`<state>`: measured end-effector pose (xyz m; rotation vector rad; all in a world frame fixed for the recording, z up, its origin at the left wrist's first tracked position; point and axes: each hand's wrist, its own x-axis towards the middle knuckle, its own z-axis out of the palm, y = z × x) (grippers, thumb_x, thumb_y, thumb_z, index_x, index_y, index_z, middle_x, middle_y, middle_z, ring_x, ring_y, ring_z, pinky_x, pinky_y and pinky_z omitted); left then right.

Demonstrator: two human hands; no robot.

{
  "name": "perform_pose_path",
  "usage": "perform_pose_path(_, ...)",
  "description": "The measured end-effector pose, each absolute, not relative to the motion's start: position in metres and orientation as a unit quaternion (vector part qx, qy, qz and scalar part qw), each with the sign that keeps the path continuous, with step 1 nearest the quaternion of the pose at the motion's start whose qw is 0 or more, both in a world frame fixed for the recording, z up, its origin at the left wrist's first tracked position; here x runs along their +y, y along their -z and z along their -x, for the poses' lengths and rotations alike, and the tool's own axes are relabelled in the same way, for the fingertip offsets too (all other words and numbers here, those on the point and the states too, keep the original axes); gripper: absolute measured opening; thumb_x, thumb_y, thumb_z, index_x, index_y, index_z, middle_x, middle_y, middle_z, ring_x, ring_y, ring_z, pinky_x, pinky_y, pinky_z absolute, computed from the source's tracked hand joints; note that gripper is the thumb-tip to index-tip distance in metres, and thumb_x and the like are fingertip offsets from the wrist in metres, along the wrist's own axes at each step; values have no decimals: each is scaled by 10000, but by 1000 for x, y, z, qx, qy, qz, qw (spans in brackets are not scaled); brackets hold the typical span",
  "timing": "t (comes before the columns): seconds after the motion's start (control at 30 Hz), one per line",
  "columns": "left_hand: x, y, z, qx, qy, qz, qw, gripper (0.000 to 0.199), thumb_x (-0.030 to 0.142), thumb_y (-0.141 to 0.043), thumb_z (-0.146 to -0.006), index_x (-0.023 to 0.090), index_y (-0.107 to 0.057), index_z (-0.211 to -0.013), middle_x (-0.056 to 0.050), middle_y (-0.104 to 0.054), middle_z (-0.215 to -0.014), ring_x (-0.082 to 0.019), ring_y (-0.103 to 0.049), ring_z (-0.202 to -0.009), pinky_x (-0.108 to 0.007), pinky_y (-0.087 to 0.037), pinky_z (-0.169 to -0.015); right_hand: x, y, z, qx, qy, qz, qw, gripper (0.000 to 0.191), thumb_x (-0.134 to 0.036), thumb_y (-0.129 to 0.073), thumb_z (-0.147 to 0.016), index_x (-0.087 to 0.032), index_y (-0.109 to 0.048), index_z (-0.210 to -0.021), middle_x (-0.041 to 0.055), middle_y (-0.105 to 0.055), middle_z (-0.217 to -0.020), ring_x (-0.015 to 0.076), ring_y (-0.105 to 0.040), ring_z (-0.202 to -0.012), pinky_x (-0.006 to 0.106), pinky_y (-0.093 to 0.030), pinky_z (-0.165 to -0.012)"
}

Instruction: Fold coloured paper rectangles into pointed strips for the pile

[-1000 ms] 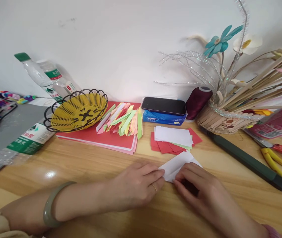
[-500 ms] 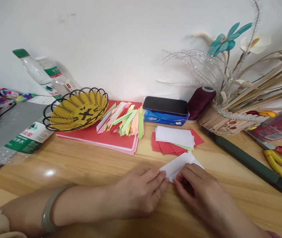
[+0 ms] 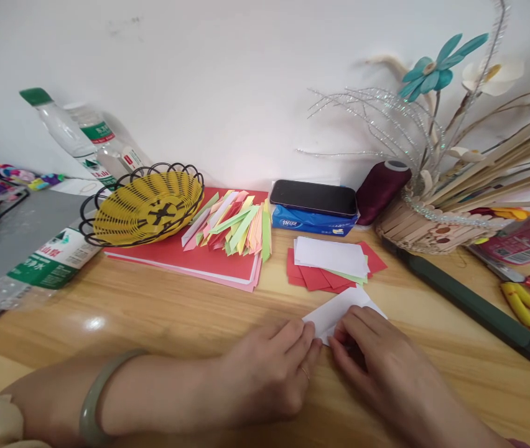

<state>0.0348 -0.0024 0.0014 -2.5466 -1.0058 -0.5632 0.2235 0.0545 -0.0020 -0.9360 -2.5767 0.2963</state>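
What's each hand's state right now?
Left hand: touching the white paper; grip cannot be told.
Right hand: curled, holding the white paper.

The left hand (image 3: 274, 367), a pale green bangle (image 3: 94, 398) on its forearm, sets its fingertips on a folded sheet of white paper (image 3: 333, 309) atop a wooden table (image 3: 153, 305) as the right hand (image 3: 381, 354) pinches the sheet's near side. Just beyond the sheet lies a pile of red, green and white slips (image 3: 330, 257). Near the table's back edge, a black phone (image 3: 313, 196) rests on a blue tissue packet (image 3: 314, 222), beside a tilted maroon thread spool (image 3: 383, 193). Toward the left, folded coloured strips (image 3: 237, 224) lie on red paper (image 3: 218, 266), next to a yellow woven basket (image 3: 122, 214).
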Motion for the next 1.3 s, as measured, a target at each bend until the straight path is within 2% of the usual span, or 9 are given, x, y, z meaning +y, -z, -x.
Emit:
perform_pose_path(0.33,-2,0,-35,-389,167,900,100,242,105,-370,-914,71,-591,-1006,-112,-620,-996,-194,-566,-860,-310,-496,-714,65,1,-240,-927,-56,329,168,150,-267,-422,-902,-207,-450,-767,27,-514,-744,169,-501,-635,300,-418,-558)
perform_pose_path(0.53,0,5,-36,-406,170,895,71,163,120,-429,-901,99,-574,-971,-70,-588,-935,-185,-542,-817,-303,-492,-670,65,-18,-244,-974,-4,131,185,365,-175,-199,-975,-176,-563,-998,44,-632,-839,166,-572,-760,305,-451,-690)
perform_pose_path(0.7,1,0,-33,-383,155,907,80,174,127,-444,-899,77,-562,-1016,-87,-581,-952,-199,-543,-868,-322,-491,-740,63,-26,-250,-978,-38,129,162,398,-176,-170,-982,-154,-547,-1108,33,-673,-884,155,-606,-814,277,-480,-690)
perform_pose_path(0.83,3,0,-30,-382,137,912,62,152,147,-433,-921,108,-565,-986,-79,-584,-952,-182,-546,-922,-329,-483,-831,71,-27,-259,-979,-37,103,171,382,-176,-208,-974,-165,-567,-1106,45,-688,-928,171,-626,-886,298,-513,-742)
perform_pose_path(0.97,9,6,-27,-382,158,909,57,149,171,-432,-937,137,-577,-931,-55,-585,-917,-165,-545,-942,-320,-471,-869,77,-26,-269,-985,0,66,157,349,-110,-328,-907,-142,-564,-1161,98,-667,-1099,226,-566,-1101,380,-516,-864)
perform_pose_path(1.03,12,7,-26,-380,172,907,64,145,179,-447,-938,140,-584,-919,-46,-583,-895,-163,-542,-942,-326,-461,-888,75,-24,-271,-986,10,61,152,380,-81,-358,-865,-141,-564,-1180,106,-645,-1155,233,-549,-1136,394,-519,-878)
perform_pose_path(1.2,16,-1,-26,-379,184,902,92,142,149,-479,-917,110,-604,-864,-50,-587,-889,-182,-535,-933,-349,-448,-904,53,-20,-258,-989,-31,10,147,368,-142,-388,-877,-133,-570,-1197,95,-647,-1144,209,-576,-1101,316,-525,-872)
perform_pose_path(1.3,15,-6,-28,-377,169,907,81,138,140,-481,-898,97,-609,-868,-61,-587,-863,-203,-532,-924,-357,-462,-880,40,-21,-245,-987,-39,32,153,367,-112,-376,-882,-143,-581,-1185,67,-644,-1154,194,-586,-1084,284,-536,-844)
